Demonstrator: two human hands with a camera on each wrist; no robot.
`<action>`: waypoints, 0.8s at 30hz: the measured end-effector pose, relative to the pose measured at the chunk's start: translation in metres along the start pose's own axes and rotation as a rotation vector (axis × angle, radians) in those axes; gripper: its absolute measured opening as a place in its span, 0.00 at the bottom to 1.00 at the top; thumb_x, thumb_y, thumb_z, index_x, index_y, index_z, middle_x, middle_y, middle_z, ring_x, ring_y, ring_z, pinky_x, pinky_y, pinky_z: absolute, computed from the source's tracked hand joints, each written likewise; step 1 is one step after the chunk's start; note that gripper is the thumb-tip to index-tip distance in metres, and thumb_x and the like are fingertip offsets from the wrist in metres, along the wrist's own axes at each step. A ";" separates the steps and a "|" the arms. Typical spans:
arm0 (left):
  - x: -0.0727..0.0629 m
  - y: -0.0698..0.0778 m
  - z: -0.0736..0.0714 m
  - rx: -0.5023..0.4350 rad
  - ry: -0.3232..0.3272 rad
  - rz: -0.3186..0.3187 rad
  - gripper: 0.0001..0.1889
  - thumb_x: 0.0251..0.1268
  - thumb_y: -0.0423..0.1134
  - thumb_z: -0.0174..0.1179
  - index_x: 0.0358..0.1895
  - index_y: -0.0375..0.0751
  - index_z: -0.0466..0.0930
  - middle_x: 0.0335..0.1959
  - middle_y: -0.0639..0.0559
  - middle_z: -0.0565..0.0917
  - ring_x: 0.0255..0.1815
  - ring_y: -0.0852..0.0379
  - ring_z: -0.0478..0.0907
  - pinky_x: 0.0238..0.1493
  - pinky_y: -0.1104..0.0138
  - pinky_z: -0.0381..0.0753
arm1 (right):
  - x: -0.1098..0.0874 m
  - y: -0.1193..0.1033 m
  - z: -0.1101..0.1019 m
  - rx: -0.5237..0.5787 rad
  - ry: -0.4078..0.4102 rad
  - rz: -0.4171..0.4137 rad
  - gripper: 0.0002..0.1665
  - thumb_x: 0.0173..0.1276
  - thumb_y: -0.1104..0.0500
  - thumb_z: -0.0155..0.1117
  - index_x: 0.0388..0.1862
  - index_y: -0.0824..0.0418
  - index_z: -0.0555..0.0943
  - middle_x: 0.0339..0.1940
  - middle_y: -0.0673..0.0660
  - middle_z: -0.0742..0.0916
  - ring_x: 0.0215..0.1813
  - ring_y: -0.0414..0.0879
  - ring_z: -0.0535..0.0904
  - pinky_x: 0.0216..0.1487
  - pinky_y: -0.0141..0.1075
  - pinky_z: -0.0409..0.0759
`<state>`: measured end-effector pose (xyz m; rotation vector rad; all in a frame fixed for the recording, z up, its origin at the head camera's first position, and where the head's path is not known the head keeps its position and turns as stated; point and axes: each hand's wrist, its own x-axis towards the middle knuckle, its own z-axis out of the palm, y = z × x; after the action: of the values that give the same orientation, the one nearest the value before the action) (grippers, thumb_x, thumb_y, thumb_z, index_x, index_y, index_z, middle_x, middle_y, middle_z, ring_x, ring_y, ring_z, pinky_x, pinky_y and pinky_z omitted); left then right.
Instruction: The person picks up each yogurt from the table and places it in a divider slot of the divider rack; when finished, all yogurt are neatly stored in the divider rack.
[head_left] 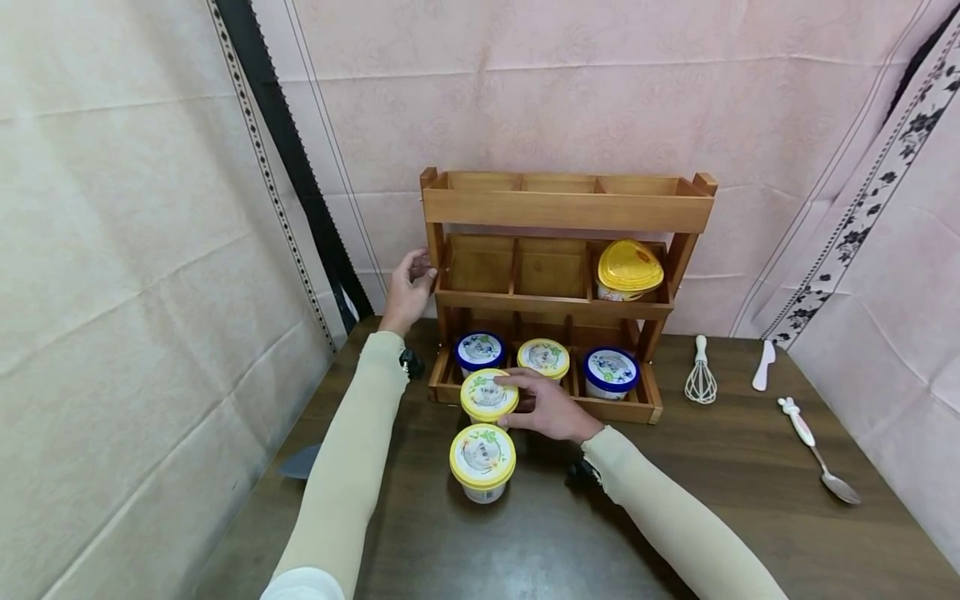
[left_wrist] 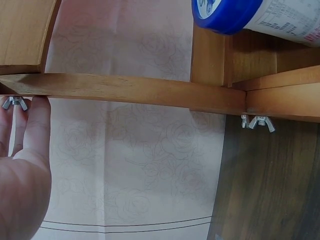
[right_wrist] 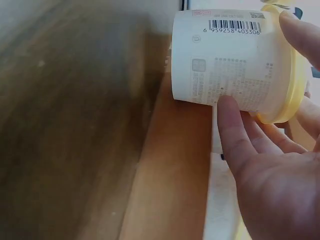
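Observation:
In the head view my right hand [head_left: 553, 408] holds a white tub with a yellow lid [head_left: 489, 395] at the front of a wooden tiered rack [head_left: 562, 212]. Up close in the right wrist view, the thumb lies at the lid's rim and the fingers lie along the side of the tub [right_wrist: 225, 62], whose barcode shows. My left hand [head_left: 408, 292] is at the rack's left side, fingertips touching the upright post [left_wrist: 145, 90] beside a wing nut. Another yellow-lidded tub [head_left: 483, 458] stands on the table, nearer to me.
The bottom tier holds two blue-lidded tubs [head_left: 611, 371] and a yellow-lidded tub [head_left: 543, 357] between them. A tub with a domed yellow lid [head_left: 630, 267] sits in the middle tier's right compartment. To the right lie a whisk [head_left: 701, 375], a white-handled utensil [head_left: 764, 365] and a spoon [head_left: 817, 450].

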<state>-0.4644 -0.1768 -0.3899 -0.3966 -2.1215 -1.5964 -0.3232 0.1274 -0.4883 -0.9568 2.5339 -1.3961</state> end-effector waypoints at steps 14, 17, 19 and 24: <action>0.001 0.000 0.000 -0.010 0.002 -0.004 0.20 0.82 0.37 0.58 0.72 0.50 0.75 0.61 0.46 0.80 0.64 0.48 0.79 0.71 0.51 0.76 | -0.004 -0.026 -0.021 0.094 0.073 -0.023 0.40 0.64 0.49 0.82 0.74 0.48 0.78 0.76 0.57 0.73 0.69 0.59 0.81 0.66 0.54 0.83; 0.002 -0.001 0.000 -0.013 0.002 -0.003 0.20 0.82 0.37 0.59 0.72 0.50 0.75 0.61 0.45 0.81 0.63 0.48 0.79 0.71 0.51 0.76 | -0.006 -0.033 -0.029 0.091 0.097 -0.038 0.40 0.65 0.49 0.82 0.74 0.48 0.78 0.75 0.58 0.73 0.70 0.60 0.80 0.65 0.53 0.84; 0.002 0.000 0.000 -0.015 0.001 0.001 0.20 0.81 0.37 0.59 0.72 0.49 0.75 0.61 0.44 0.81 0.63 0.47 0.79 0.71 0.51 0.76 | -0.006 -0.037 -0.033 0.080 0.116 -0.045 0.39 0.65 0.49 0.81 0.74 0.47 0.78 0.76 0.56 0.73 0.70 0.58 0.79 0.66 0.53 0.84; 0.001 0.000 0.000 -0.006 0.003 0.006 0.20 0.81 0.36 0.59 0.71 0.48 0.75 0.61 0.44 0.81 0.63 0.47 0.79 0.71 0.51 0.76 | -0.006 -0.047 -0.045 0.082 0.158 -0.079 0.38 0.65 0.51 0.81 0.74 0.49 0.78 0.77 0.55 0.74 0.72 0.56 0.77 0.68 0.54 0.82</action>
<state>-0.4654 -0.1768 -0.3889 -0.4021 -2.1118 -1.5999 -0.3124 0.1459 -0.4268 -0.9796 2.5492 -1.6466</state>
